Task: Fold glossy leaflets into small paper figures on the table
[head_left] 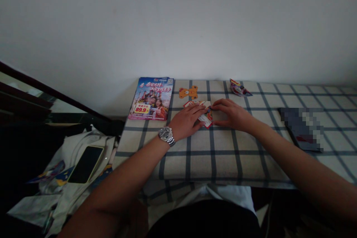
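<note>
A small folded paper flyer [208, 119], printed in red, white and orange, lies on the checked cloth [178, 167]. Flat across its left part rests my left hand [188, 120], with the fingers stretched out and covering much of it. A metal watch [166, 135] is on that wrist. My right hand [232, 114] is at the flyer's right edge, fingers bent, thumb and forefinger apart. Its fingertips meet or nearly meet the paper. Just beyond the flyer is a flat brown teddy bear cut-out [188, 92].
A stack of glossy flyers [152, 98] lies at the left by the wall. Farther right are a crumpled colourful wrapper [240, 88] and a dark flat packet [302, 130], partly pixelated. Below left, a phone [86, 164] rests on white bags [63, 200] beside a dark rail [55, 91].
</note>
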The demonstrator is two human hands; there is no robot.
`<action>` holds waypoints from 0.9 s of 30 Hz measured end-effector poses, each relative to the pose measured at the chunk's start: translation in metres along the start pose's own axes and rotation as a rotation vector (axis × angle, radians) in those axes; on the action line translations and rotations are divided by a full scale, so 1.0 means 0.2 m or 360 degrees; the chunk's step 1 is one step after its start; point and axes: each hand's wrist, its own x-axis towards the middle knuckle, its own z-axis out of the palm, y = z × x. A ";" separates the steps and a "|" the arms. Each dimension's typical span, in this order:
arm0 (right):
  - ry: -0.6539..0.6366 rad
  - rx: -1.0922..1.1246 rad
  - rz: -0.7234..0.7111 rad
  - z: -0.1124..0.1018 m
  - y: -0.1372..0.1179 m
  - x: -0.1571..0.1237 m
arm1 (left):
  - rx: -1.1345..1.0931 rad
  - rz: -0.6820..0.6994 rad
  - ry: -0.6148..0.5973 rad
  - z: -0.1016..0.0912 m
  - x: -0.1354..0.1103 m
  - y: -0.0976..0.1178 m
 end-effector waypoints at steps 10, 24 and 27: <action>0.0140 0.0040 0.0065 0.05 -0.02 0.00 | -0.0019 0.0009 0.0007 0.00 0.00 0.00; 0.0120 -0.0105 0.0083 0.05 -0.02 0.00 | 0.0001 0.0000 -0.0013 -0.01 -0.01 0.00; 0.0092 -0.0229 0.0060 0.09 -0.03 0.01 | -0.0009 0.0000 -0.0010 -0.01 -0.01 0.00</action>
